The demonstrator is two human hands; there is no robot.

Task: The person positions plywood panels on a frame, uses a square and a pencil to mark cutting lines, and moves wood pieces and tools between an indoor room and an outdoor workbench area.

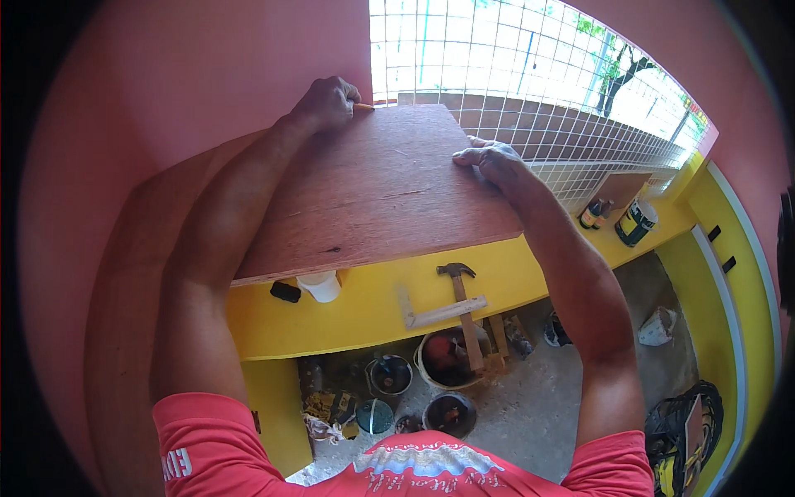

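Observation:
A reddish-brown plywood sheet (373,186) lies across the yellow counter (373,302), reaching to the wire-mesh window. My left hand (327,101) is at the sheet's far left corner, fingers closed on a small orange pencil (363,107) whose tip sticks out to the right. My right hand (489,159) lies flat on the sheet's right edge, fingers spread, pressing on the wood.
On the counter lie a claw hammer (460,298), a wooden square (439,313), a white cup (321,287) and a black object (286,291). A paint can (636,222) and bottles (593,214) stand at the right. Buckets (447,360) and a bag (658,327) sit on the floor below.

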